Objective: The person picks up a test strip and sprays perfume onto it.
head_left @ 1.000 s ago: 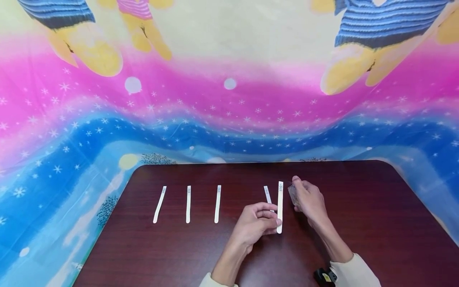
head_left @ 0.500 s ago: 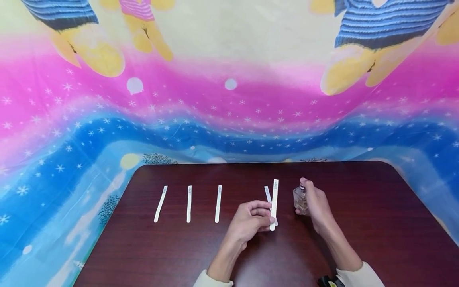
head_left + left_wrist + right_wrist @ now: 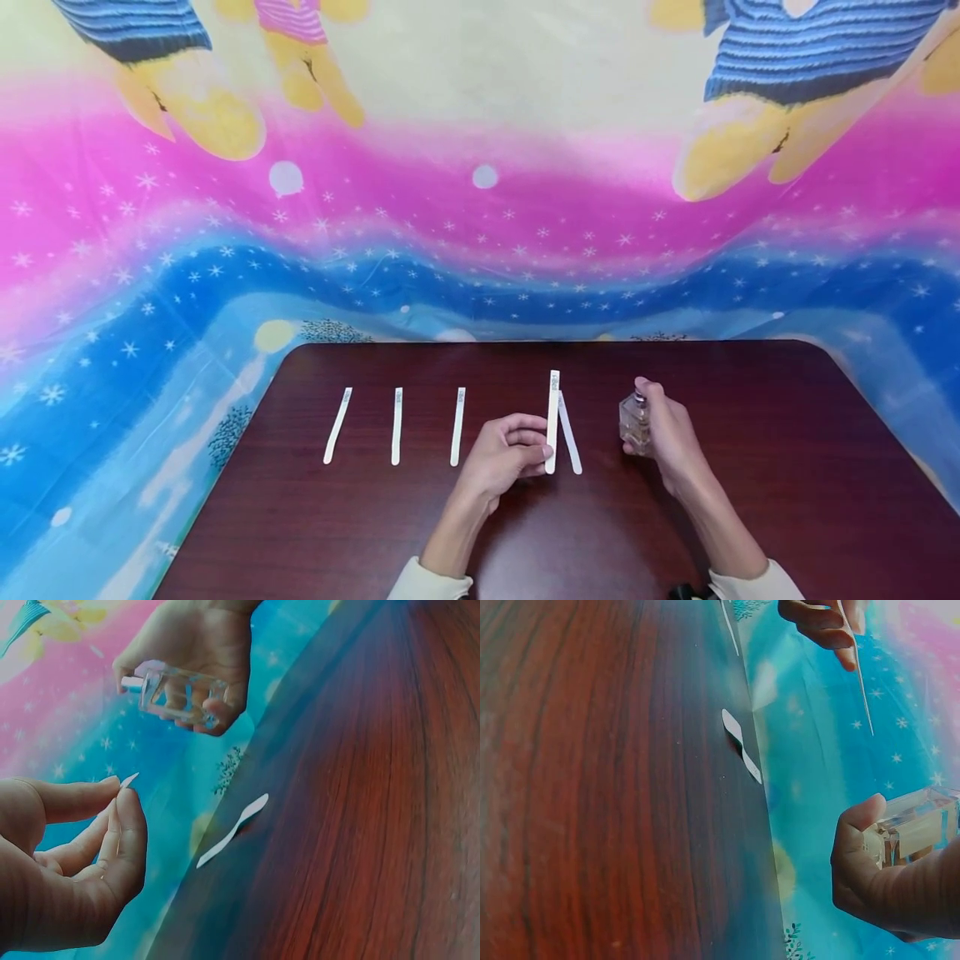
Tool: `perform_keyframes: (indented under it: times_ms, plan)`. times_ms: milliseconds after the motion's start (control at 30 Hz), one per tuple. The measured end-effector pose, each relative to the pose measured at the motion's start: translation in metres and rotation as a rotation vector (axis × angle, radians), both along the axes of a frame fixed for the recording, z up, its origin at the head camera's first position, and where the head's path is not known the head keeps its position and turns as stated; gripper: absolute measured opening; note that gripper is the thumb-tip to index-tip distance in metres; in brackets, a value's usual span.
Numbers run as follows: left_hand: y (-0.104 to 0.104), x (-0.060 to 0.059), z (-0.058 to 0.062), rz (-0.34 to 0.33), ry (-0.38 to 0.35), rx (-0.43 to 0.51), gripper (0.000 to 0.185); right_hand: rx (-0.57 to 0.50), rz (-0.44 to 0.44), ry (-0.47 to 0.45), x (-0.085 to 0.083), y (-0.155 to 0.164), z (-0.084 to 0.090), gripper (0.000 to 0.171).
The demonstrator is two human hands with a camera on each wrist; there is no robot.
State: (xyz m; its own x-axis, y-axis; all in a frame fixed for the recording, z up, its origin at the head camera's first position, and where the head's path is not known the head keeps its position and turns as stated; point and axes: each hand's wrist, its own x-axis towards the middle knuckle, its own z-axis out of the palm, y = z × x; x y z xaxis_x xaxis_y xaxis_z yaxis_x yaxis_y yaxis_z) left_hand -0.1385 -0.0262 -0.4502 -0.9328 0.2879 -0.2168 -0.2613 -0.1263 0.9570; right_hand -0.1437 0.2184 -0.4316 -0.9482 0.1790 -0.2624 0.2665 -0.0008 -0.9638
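Observation:
My left hand (image 3: 497, 460) pinches a white paper test strip (image 3: 553, 408) near its rounded lower end, between thumb and fingers. Small dark lettering marks the strip's upper end. In the right wrist view the held strip (image 3: 864, 697) appears thin, edge-on. My right hand (image 3: 675, 446) grips a clear glass perfume bottle (image 3: 632, 423), thumb up at the sprayer top. The bottle (image 3: 187, 697) shows its transparent faceted body in the left wrist view. Another test strip (image 3: 571, 437) lies slanted on the table just right of the held one; in the left wrist view this strip (image 3: 256, 805) looks twisted.
On the left half of the dark red wooden table (image 3: 315, 533), three more lettered strips lie spaced in a row: a left strip (image 3: 337, 427), a middle strip (image 3: 397, 427) and a right strip (image 3: 457, 427). A printed cloth (image 3: 480, 242) hangs behind the table.
My left hand has moved left with its strip, uncovering the slanted strip. The right hand has drawn slightly right and turned, bringing the perfume bottle into clearer view.

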Motion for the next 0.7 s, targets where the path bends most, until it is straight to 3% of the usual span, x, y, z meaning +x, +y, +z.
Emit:
perform_keyframes:
  times_ms: [700]
  plan:
    - [-0.021,-0.016,-0.019,0.068,0.010,-0.090,0.035,0.010,0.011,-0.003,0.000,0.004,0.001,0.052]
